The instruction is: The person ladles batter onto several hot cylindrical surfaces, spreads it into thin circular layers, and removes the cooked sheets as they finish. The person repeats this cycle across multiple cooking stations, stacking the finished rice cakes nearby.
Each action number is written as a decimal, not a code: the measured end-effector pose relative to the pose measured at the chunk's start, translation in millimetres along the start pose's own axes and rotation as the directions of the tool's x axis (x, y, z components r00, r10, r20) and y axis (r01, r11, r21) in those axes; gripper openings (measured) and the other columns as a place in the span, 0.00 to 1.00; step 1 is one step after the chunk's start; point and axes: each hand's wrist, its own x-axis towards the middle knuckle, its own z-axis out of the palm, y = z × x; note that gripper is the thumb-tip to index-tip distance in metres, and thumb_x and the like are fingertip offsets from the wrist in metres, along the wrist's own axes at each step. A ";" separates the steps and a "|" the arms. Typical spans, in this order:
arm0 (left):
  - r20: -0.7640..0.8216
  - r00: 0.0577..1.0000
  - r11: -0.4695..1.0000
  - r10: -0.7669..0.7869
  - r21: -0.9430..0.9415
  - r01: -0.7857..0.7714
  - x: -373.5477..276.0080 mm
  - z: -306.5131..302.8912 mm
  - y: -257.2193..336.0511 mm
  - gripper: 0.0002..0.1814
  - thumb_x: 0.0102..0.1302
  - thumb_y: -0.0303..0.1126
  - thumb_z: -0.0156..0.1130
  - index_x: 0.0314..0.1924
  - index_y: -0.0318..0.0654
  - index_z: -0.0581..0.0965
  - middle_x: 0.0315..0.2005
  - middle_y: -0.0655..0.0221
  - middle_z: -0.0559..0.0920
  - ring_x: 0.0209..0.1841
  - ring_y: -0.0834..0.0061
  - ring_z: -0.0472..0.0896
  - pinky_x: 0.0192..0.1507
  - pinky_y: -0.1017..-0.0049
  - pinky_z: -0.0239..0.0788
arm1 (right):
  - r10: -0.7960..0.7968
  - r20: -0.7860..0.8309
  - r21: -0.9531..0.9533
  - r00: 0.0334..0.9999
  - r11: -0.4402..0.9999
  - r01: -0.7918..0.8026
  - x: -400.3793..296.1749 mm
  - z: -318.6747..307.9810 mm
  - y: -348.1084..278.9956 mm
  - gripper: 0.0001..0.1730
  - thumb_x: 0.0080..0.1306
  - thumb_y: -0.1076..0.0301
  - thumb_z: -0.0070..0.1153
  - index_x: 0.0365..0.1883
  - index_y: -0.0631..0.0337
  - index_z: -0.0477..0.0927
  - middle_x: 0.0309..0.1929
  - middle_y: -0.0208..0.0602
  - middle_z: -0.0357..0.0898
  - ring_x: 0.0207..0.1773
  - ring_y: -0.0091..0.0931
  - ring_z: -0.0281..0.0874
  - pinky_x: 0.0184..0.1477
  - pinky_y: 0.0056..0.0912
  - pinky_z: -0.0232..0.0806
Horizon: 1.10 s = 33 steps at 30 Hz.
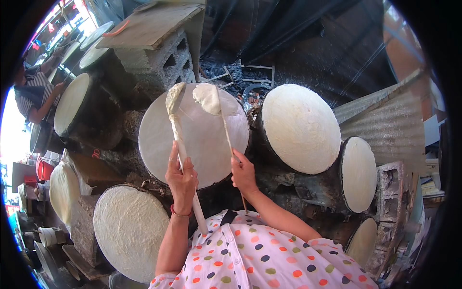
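A large dark vat holds a smooth white surface (202, 155) right in front of me. My left hand (181, 177) grips a long pale handle (179, 133). Its far end, a scoop-like head (175, 97) coated in thick off-white stuff, is over the left back of that surface. In my right hand (244, 175) is a thin stick (226, 130), whose lower end reaches to my shirt. Near the stick's far end a soft white mass (207, 97) lies at the back of the vat; whether it clings to the stick or floats, I cannot tell.
More vats with rough white tops stand to the right (301, 128) and lower left (131, 231). Hollow blocks (177, 57) carry a board (155, 21) at the back left. Corrugated sheeting (382, 123) leans at right. A person (38, 94) in stripes stands far left.
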 end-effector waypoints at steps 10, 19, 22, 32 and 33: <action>0.008 0.995 0.958 -0.095 -0.271 0.094 1.6 -7.8 -4.7 0.28 0.70 0.29 0.52 0.68 0.45 0.56 0.24 0.75 0.68 0.15 0.90 0.61 0.13 0.87 0.54 | -0.446 0.246 -0.799 0.861 0.409 0.441 4.5 4.9 -46.2 0.19 0.66 0.63 0.50 0.55 0.56 0.76 0.34 0.50 0.79 0.36 0.43 0.78 0.40 0.42 0.71; -0.033 0.986 0.852 -0.163 -0.509 0.123 3.8 -14.3 4.8 0.23 0.71 0.33 0.51 0.64 0.45 0.58 0.28 0.73 0.69 0.15 0.90 0.59 0.14 0.90 0.52 | -0.393 0.212 -0.481 0.895 0.755 0.446 48.3 27.5 -26.0 0.18 0.66 0.67 0.48 0.54 0.58 0.75 0.46 0.52 0.78 0.47 0.45 0.77 0.48 0.41 0.70; -0.042 0.996 0.861 -0.076 -0.507 0.045 6.7 -13.9 15.8 0.22 0.72 0.34 0.50 0.63 0.44 0.58 0.27 0.73 0.68 0.16 0.89 0.60 0.13 0.88 0.52 | -0.427 0.317 -0.465 0.847 0.708 0.531 38.5 41.4 -23.0 0.18 0.66 0.66 0.48 0.54 0.57 0.75 0.46 0.51 0.78 0.47 0.46 0.77 0.48 0.44 0.70; 0.026 0.974 0.811 -0.225 -0.549 0.203 1.8 -12.8 14.7 0.20 0.70 0.35 0.52 0.59 0.35 0.64 0.22 0.76 0.63 0.13 0.90 0.58 0.11 0.87 0.51 | -0.419 0.200 -0.537 0.885 0.709 0.457 93.8 -25.5 -39.1 0.18 0.66 0.66 0.50 0.53 0.57 0.77 0.44 0.49 0.81 0.42 0.36 0.81 0.44 0.34 0.71; 0.019 0.970 0.806 -0.244 -0.551 0.214 2.2 -13.1 11.9 0.21 0.70 0.35 0.53 0.58 0.34 0.65 0.21 0.77 0.63 0.13 0.90 0.58 0.11 0.87 0.51 | -0.338 0.270 -0.493 0.902 0.756 0.431 88.4 -7.1 -45.4 0.18 0.65 0.66 0.51 0.53 0.57 0.77 0.45 0.50 0.80 0.44 0.41 0.79 0.46 0.36 0.71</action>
